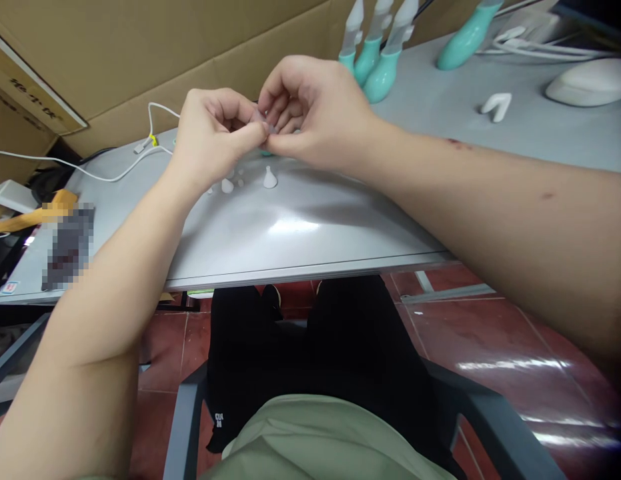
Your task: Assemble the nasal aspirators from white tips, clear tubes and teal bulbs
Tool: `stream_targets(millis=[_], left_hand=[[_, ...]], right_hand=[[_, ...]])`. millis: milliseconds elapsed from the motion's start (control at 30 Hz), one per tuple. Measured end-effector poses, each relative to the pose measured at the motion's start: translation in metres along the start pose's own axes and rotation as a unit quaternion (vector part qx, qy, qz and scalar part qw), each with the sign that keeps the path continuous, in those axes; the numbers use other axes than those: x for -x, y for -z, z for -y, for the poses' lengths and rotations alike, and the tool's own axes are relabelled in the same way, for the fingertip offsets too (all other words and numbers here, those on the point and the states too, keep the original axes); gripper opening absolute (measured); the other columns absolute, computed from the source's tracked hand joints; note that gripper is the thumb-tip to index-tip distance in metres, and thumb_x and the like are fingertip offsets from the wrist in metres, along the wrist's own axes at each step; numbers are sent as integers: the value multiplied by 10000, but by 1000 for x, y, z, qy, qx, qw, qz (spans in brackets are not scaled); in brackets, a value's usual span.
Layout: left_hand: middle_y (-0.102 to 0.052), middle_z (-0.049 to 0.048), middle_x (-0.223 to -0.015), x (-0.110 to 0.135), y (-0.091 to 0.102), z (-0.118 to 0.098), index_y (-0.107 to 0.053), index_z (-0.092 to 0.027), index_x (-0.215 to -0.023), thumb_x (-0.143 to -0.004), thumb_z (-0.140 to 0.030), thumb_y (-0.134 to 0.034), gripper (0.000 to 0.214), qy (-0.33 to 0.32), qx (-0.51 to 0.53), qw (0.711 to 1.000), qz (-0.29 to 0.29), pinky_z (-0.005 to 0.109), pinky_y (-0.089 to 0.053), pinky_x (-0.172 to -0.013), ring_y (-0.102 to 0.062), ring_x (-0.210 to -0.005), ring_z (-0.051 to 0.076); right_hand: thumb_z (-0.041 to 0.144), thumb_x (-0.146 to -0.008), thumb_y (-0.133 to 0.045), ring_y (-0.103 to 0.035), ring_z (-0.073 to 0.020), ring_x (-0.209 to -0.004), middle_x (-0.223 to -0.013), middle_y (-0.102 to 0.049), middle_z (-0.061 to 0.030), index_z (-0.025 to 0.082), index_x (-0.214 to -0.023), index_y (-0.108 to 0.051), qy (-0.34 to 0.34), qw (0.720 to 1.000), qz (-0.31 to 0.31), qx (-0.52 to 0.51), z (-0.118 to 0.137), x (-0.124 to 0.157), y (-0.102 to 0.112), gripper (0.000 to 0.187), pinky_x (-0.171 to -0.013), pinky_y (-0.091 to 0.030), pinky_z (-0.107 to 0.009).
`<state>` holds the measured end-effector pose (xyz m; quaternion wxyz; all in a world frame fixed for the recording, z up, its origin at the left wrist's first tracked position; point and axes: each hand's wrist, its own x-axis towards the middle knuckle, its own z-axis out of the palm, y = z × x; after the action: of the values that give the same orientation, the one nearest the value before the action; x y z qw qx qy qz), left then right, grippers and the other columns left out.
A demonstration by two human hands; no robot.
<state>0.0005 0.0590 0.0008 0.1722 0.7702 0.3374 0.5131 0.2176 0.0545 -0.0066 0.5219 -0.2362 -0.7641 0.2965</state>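
My left hand (213,137) and my right hand (323,113) meet above the desk, fingertips pinched together on a small translucent piece (262,121). Fingers cover most of that piece, so its shape is unclear. Just below the hands, a white cone-shaped tip (269,178) stands on the desk. Another white tip (227,186) sits to its left, among several tiny white bits. A bit of teal (265,153) shows beneath the fingers, mostly hidden. Behind my right hand are three teal squeeze bulbs (383,79) with clear tubes and white pointed tips.
Another teal bulb (465,40) stands at the back right, near a white computer mouse (590,83) and a bent white piece (497,107). White cables (123,175) run across the left side. A cardboard wall (190,47) borders the grey desk (310,247); a pixelated dark object (70,247) lies left.
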Motion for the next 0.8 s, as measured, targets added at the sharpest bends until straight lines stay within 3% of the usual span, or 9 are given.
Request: stream_targets(millis=[133, 300, 333, 400, 467, 533, 633, 700, 800], left_hand=[[-873, 28, -845, -2, 2, 10, -867, -434, -735, -770, -399, -1012, 153, -18, -12, 999, 36, 585, -546, -738, -753, -821, 388], [-898, 32, -940, -5, 2, 23, -915, -343, -867, -959, -625, -1052, 327, -49, 16, 998, 44, 579, -549, -857, -735, -882, 298], [-913, 45, -1005, -7, 3, 26, -918, -323, -911, -951, -712, -1050, 413, -50, 21, 998, 42, 585, -561, -892, -759, -934, 310], [-914, 47, -1053, -14, 7, 36, -874, -310, -931, -763, -864, -1126, 631, -40, 18, 998, 39, 573, -564, -896, -764, -976, 331], [-915, 29, -1098, -20, 14, 45, -871, -305, -1019, -647, -803, -1189, 698, -15, -25, 999, 36, 550, -569, -895, -749, -982, 328], [-923, 34, -1152, -24, 21, 53, -907, -313, -1109, -647, -650, -1186, 636, -9, -74, 997, 26, 572, -583, -927, -750, -994, 348], [-950, 53, -1208, -25, 28, 58, -976, -406, -1108, -637, -445, -1102, 489, -32, -123, 992, 22, 667, -596, -1057, -797, -1151, 479], [-963, 44, -1227, -24, 26, 61, -991, -484, -1071, -616, -416, -1074, 467, -37, -139, 989, 39, 713, -582, -1141, -793, -1277, 561], [-953, 30, -1088, -25, 16, 69, -966, -524, -964, -588, -456, -1058, 393, -28, -99, 992, 71, 718, -579, -1113, -769, -1148, 565]], right_hand=[[-281, -834, -761, -683, -70, -840, -928, -702, 104, 214, -1085, -819, 15, 1000, 5, 21, 0, 1, 2, 557, -733, -523, -131], [-62, -983, -889, -862, -153, -1028, -962, -794, 63, 305, -1047, -954, 41, 992, 7, 122, -5, 2, 12, 378, -926, -688, -178], [-40, -983, -895, -869, -164, -1029, -958, -800, 64, 304, -1059, -959, 43, 990, 3, 133, -8, 1, 14, 357, -944, -703, -200], [-25, -953, -886, -858, -178, -989, -989, -826, 58, 289, -1139, -975, 35, 992, -4, 123, -14, -1, 19, 376, -944, -724, -254], [8, -928, -902, -832, -189, -943, -999, -844, 36, 281, -1200, -978, 8, 995, 0, 96, -21, -4, 24, 392, -923, -730, -295], [56, -910, -939, -814, -195, -898, -950, -839, 21, 299, -1171, -964, -29, 997, 12, 72, -26, -6, 29, 358, -891, -718, -306], [105, -865, -973, -788, -194, -804, -856, -821, 28, 332, -1063, -908, -75, 996, 40, 41, -33, -7, 32, 308, -774, -665, -308], [94, -821, -970, -765, -196, -747, -810, -817, 45, 330, -1038, -878, -91, 993, 67, 30, -37, -7, 30, 333, -686, -617, -312], [64, -784, -967, -769, -209, -726, -800, -842, 46, 312, -1000, -858, -108, 990, 91, 21, -41, -5, 26, 346, -640, -599, -315]])
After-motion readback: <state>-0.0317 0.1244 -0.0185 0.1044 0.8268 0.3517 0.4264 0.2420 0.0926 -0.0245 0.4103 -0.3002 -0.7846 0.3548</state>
